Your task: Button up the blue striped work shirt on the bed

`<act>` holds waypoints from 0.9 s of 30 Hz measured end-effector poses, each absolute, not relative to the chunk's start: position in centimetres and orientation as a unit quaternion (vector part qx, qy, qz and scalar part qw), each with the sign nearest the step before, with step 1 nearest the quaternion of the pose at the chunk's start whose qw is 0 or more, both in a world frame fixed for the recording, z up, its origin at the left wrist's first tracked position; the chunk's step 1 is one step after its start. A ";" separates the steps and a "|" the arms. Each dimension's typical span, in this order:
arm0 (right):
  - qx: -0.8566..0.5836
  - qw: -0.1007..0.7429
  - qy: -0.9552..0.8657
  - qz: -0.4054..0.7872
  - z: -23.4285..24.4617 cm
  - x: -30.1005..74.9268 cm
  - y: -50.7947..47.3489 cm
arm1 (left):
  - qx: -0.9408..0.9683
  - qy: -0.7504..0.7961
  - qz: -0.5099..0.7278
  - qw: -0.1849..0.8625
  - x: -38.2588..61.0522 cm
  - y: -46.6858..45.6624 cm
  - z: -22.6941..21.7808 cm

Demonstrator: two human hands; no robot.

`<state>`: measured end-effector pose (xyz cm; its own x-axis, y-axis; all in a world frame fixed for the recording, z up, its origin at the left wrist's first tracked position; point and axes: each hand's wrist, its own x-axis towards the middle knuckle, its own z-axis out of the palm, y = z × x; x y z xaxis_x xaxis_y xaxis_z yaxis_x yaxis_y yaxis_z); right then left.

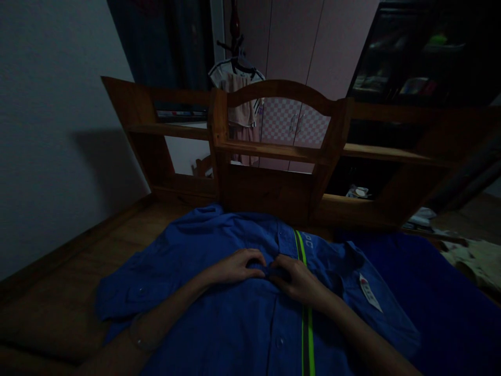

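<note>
A blue shirt (219,318) with a bright green stripe (307,324) down its front lies spread flat on a wooden surface. My left hand (237,266) and my right hand (295,277) meet at the shirt's front placket, fingers curled and pinching the blue cloth between them near a button. A white label (370,292) shows on the shirt's right chest.
A wooden headboard (282,151) with shelves stands just behind the shirt. Clothes hang on a rack (238,89) beyond it. A white wall (50,130) is at the left, a dark shelf unit (422,57) at the back right, and pale cloth (477,261) at the right edge.
</note>
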<state>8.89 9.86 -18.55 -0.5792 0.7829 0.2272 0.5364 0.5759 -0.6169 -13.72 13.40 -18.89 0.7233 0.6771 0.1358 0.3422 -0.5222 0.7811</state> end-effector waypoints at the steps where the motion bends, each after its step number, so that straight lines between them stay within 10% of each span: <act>1: -0.387 0.250 -0.851 0.253 -18.6 8.9 9.9 | 0.847 0.302 0.217 0.380 -13.7 13.4 -19.0; 27: -0.384 0.228 -0.874 0.189 -19.2 9.0 9.8 | 0.898 0.314 0.191 0.241 -13.2 12.8 -19.0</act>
<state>9.01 9.85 -19.18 -0.6005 0.7584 0.2535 0.5859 0.6330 -0.5059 -13.23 12.82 -18.99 0.7301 0.6559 0.1917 0.4724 -0.6872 0.5519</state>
